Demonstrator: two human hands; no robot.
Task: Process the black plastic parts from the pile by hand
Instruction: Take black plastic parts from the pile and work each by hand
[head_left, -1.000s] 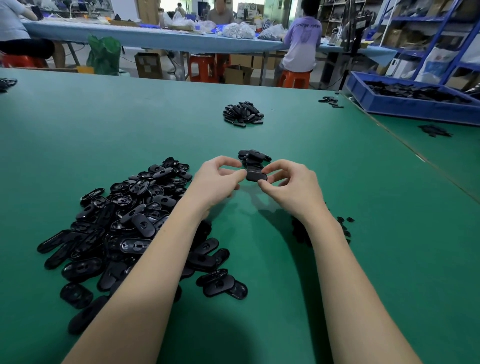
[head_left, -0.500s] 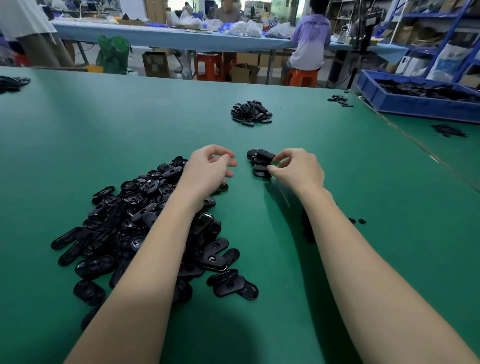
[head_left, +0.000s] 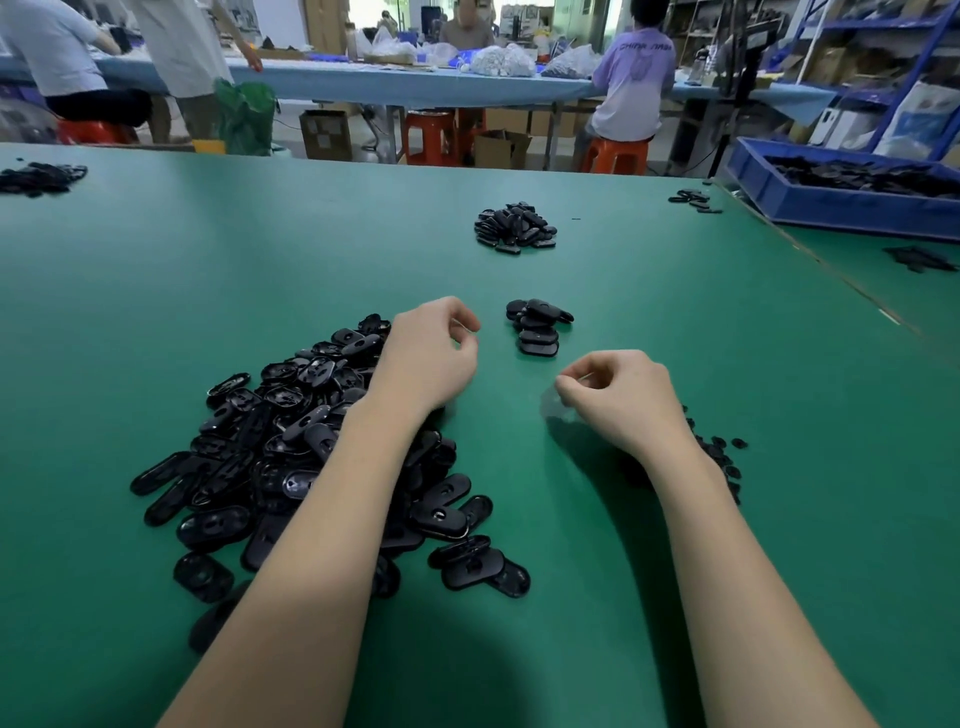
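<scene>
Green felt-covered flat surface (head_left: 675, 597) nearest, both bare forearms reaching in from the bottom edge. Large loose pile of black oval plastic parts (head_left: 270, 452) at near left, spread on the surface, left forearm lying across its right side. Scatter of tiny black plastic bits (head_left: 719, 454) just right of the right wrist, partly hidden by the arm. Right hand (head_left: 623, 400) hovering over bare green, fingers curled in, thumb and fingertips pressed together; something tiny may be pinched, cannot tell. Left hand (head_left: 431, 353) at the pile's far right edge, fingers curled loosely with thumb close to index tip, no part visibly held. Small neat stack of black oval parts (head_left: 537, 327) just beyond and between the two hands, touching neither. Farther on, rounder heap of black parts (head_left: 514, 227) mid-surface. Few parts (head_left: 693, 200) at far right edge, another dark cluster (head_left: 39, 178) at far left. Blue plastic bin (head_left: 841, 205) holding black parts on the adjoining surface at right. Seated person in lilac shirt (head_left: 631, 85) on orange stool at a blue-covered table beyond.
</scene>
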